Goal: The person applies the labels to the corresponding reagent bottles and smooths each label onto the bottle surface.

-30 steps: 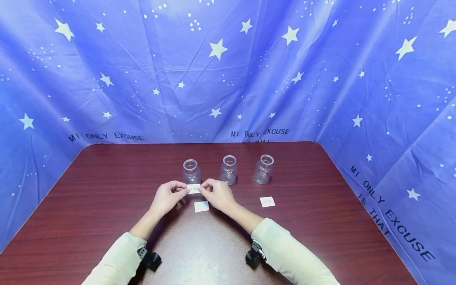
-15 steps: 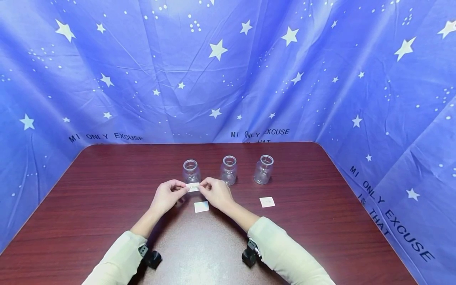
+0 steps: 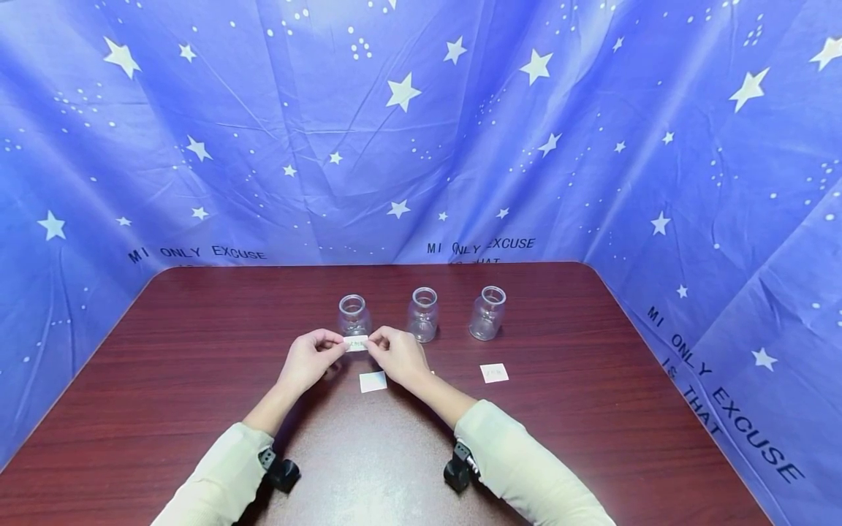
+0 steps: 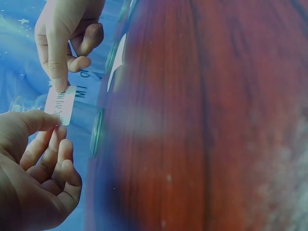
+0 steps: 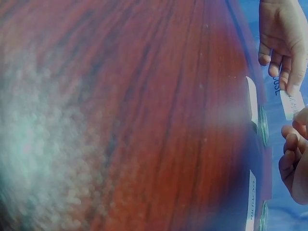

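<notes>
My left hand (image 3: 309, 359) and right hand (image 3: 399, 356) pinch opposite ends of a small white label (image 3: 357, 343) with printed characters. They hold it upright in front of the leftmost clear glass jar (image 3: 354, 314), overlapping the jar's lower part in the head view. Thumb and forefinger grip the label (image 4: 68, 107) on each side in the left wrist view, and the other fingers are curled. Nearer me, a blank-looking white label (image 3: 373, 382) lies flat on the table. Another printed label (image 3: 494, 373) lies farther right.
Two more open glass jars stand in the row: a middle jar (image 3: 423, 315) and a right jar (image 3: 487, 314). The dark red wooden table (image 3: 197, 329) ends at a blue starry curtain (image 3: 296, 109). A pale edge (image 3: 432, 372) peeks out beside my right wrist.
Both hands have lifted the label slightly toward the left jar, and it overlaps the jar more. My right forearm has shifted a little left. The jars and the labels lying down have stayed put.
</notes>
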`<state>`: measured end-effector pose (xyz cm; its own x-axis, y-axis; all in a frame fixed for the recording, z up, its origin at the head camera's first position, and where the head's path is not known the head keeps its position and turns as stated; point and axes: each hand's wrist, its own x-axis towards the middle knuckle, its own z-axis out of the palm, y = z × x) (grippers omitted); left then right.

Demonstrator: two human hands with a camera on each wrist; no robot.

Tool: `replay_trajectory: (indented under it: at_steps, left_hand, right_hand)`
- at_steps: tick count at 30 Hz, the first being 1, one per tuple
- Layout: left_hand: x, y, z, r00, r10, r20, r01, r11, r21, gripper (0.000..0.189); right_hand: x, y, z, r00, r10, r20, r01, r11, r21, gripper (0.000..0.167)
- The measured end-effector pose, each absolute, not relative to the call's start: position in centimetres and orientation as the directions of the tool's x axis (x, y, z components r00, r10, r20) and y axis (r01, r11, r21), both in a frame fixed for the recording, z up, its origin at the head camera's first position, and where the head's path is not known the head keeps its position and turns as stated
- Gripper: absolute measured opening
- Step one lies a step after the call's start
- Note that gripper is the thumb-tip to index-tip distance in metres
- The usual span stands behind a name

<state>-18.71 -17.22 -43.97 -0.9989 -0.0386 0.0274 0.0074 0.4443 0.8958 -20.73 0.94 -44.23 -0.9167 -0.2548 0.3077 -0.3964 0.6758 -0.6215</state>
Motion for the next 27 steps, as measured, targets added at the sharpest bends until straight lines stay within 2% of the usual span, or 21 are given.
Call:
replay_trajectory:
  at_steps: [27]
  left_hand:
    - [-18.86,-17.02,-43.63,-0.996,-0.075,0.056,0.01,0.518,0.855,0.019]
  right_hand:
    - [-21.09,0.63,-44.33,-0.911,-0.238,0.336,-0.403,0.68,-0.612,0.01]
